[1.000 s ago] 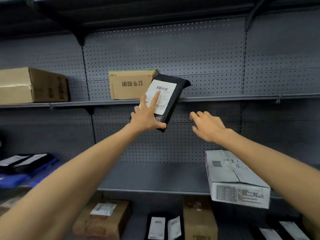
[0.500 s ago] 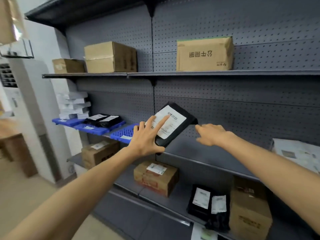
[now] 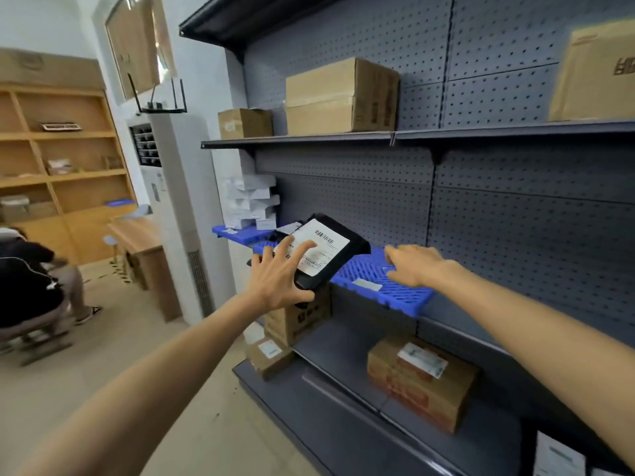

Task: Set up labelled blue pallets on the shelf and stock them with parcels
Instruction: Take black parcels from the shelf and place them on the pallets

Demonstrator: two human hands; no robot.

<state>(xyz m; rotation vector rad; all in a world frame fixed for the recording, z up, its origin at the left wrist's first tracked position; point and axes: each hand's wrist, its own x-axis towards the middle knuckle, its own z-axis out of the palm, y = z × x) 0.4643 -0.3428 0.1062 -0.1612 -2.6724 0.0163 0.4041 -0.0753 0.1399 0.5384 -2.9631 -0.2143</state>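
The black parcel point(image 3: 330, 247) is hanging tilted above the left end of the bare blue pallet point(image 3: 395, 294), long axis running near-left to far-right. The left hand point(image 3: 275, 276) is gripping its near corner; the right hand point(image 3: 414, 264), fingers relaxed, is hovering low over the pallet.

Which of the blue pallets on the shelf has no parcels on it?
The nearest blue pallet, by the right hand: it bears only a small white label. The farther pallets hold white boxes and black parcels.
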